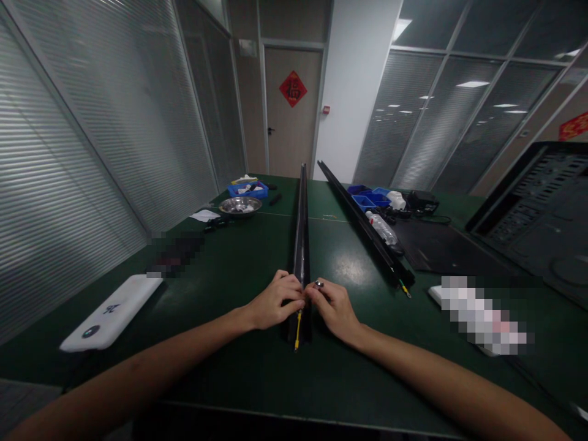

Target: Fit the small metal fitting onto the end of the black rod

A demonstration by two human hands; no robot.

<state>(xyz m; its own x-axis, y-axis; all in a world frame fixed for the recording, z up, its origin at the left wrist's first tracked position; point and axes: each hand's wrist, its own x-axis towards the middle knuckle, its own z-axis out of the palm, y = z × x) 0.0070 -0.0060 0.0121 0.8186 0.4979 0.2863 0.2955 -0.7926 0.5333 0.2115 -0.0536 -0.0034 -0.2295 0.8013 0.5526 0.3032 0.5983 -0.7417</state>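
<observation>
A long black channel rail (301, 233) runs away from me along the middle of the table. At its near end, my left hand (275, 301) is closed with thumb and fingers pressed over the channel. My right hand (336, 309) meets it from the other side in a pinch, a ring on one finger. What the fingertips hold is hidden between them. Just below them, a yellow wire (298, 327) with a ring terminal sticks out of the rail. A second black rail (356, 211) lies at an angle to the right, its green-yellow wire (405, 289) ending in a ring terminal.
The green table (243, 257) bears a white device (114, 312) at left and a partly blurred white one (436, 295) at right. Farther back are a metal bowl (240, 210), blue bins (362, 201) and a plastic bottle (382, 228). A black perforated panel (542, 226) stands at right.
</observation>
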